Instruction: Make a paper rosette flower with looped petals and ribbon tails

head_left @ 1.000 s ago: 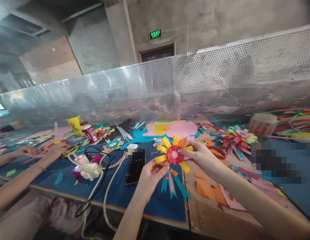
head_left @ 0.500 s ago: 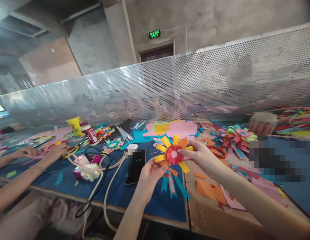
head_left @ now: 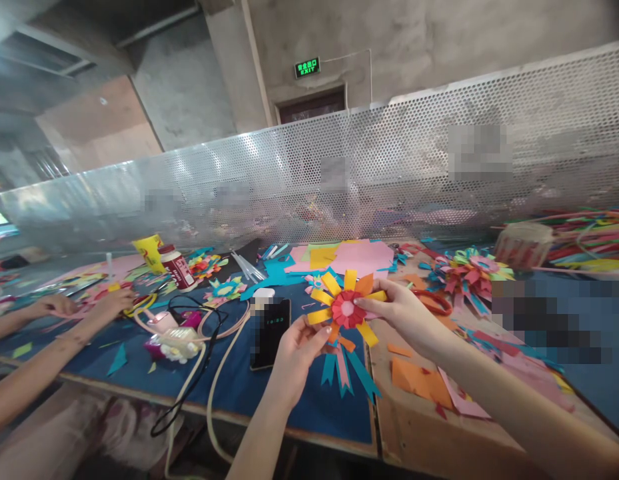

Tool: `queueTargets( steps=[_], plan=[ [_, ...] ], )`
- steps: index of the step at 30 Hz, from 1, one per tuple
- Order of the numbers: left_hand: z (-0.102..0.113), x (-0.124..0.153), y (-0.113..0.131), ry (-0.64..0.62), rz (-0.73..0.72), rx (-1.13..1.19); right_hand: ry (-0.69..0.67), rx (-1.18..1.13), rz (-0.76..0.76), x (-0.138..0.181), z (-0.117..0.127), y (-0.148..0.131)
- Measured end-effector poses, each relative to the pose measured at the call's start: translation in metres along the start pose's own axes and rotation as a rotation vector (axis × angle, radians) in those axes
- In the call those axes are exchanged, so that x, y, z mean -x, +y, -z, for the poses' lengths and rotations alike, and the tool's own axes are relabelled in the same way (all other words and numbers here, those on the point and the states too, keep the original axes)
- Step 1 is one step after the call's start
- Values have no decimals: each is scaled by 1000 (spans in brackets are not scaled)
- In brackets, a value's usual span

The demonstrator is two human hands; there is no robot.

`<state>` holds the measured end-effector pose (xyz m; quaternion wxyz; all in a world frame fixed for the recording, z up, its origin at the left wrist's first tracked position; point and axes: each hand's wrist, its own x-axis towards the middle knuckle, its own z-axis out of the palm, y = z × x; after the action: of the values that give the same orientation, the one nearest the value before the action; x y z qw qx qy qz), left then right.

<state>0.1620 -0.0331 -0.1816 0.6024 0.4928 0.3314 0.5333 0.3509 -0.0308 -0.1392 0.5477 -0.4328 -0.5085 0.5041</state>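
A paper flower (head_left: 348, 309) with a pink centre, a red ring and yellow and orange petals is held up between both hands over the table. My left hand (head_left: 308, 347) pinches its lower left edge, thumb in front. On the upper right, my right hand (head_left: 396, 308) grips a petal, its thumb near the red ring. Blue and pink paper ribbons (head_left: 343, 375) with notched ends show just below the flower; whether they are joined to it I cannot tell. Behind my left wrist lies a black phone (head_left: 276, 330), its screen lit.
Orange paper pieces (head_left: 422, 381) lie right of my hands, and red-handled scissors (head_left: 436, 302) are behind them. Finished paper flowers (head_left: 472, 273) are piled further right. A brown-and-white bottle (head_left: 178, 268) and cables (head_left: 214, 393) are on the left, where another person's hands (head_left: 112, 303) work. A perforated metal screen (head_left: 289, 173) stands behind.
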Motion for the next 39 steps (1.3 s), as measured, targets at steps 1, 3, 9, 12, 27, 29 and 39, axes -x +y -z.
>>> queueTargets(
  steps=[1,3,9,12,27,29,39],
  plan=[
    [-1,0,0,8,4,7,-1,5,9,0,0,0],
    [-2,1,2,24,9,19,-4,22,27,1,-1,0],
    [-8,3,6,65,2,32,9,64,55,0,0,5],
    [-8,1,6,75,-5,30,8,77,54,0,0,6],
    [-1,0,2,41,-8,72,20,141,72,0,-1,7],
    [-3,0,3,48,-9,75,21,143,79,0,-1,8],
    [-11,0,9,102,9,92,-14,112,52,3,-6,7]
  ],
)
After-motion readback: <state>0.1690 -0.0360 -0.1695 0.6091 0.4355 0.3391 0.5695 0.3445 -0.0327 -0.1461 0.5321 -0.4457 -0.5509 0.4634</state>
